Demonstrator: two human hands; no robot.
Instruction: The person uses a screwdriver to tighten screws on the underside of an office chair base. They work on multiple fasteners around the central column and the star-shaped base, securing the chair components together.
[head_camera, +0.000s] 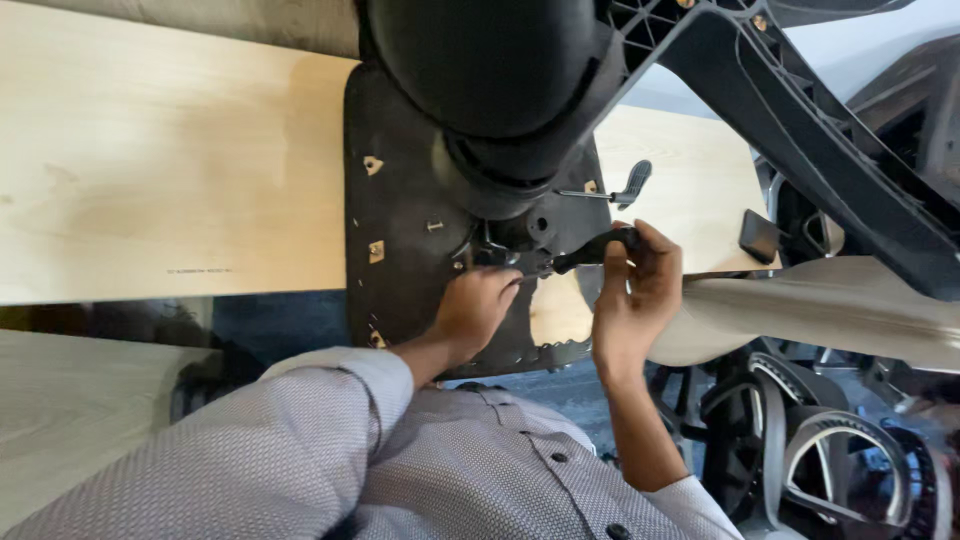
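A black office-chair seat pan (400, 190) lies underside up on a pale wooden tabletop (150, 150). A thick black column (490, 70) and a star-base leg (800, 130) rise from it toward me. My right hand (635, 290) is wrapped around a black lever handle (597, 247) that runs into the metal mechanism (505, 250) at the seat's centre. My left hand (475, 305) rests against that mechanism with its fingers curled; what they hold is hidden. A second thin lever with a black paddle (632, 180) sticks out just above.
A beige padded chair part (800, 310) lies to the right under the base leg. Several black chair parts with grey trim (830, 450) are piled on the floor at lower right. A second pale board (70, 410) sits at lower left.
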